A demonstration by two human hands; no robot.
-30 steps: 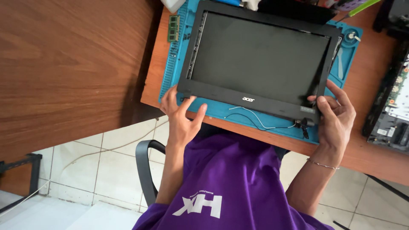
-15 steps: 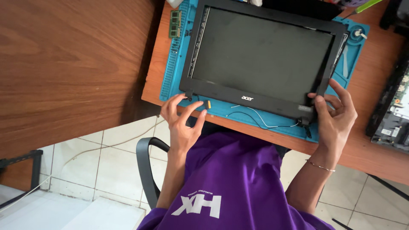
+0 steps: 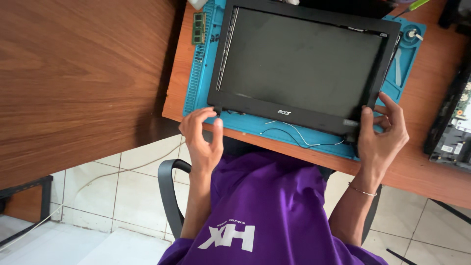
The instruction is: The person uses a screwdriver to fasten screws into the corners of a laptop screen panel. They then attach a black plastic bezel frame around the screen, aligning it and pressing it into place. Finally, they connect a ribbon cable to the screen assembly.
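One laptop screen assembly (image 3: 299,68) with a black bezel lies on one blue repair mat (image 3: 206,83). One green memory module (image 3: 198,28) sits at the mat's left edge. Two thin cables, one white (image 3: 306,140) and one dark (image 3: 279,131), trail from the bezel. Two hands, the left hand (image 3: 202,140) and the right hand (image 3: 381,135), are at the bezel's near corners. One bracelet (image 3: 362,190) circles the right wrist. One opened laptop base (image 3: 454,122) lies at the right.

One head-worn camera looked steeply down from above the seated person, close in. The worktop (image 3: 422,167) with the blue mat (image 3: 196,83) filled the upper frame, the person's purple shirt (image 3: 265,201) and the tiled floor (image 3: 122,196) the lower. No second view existed.
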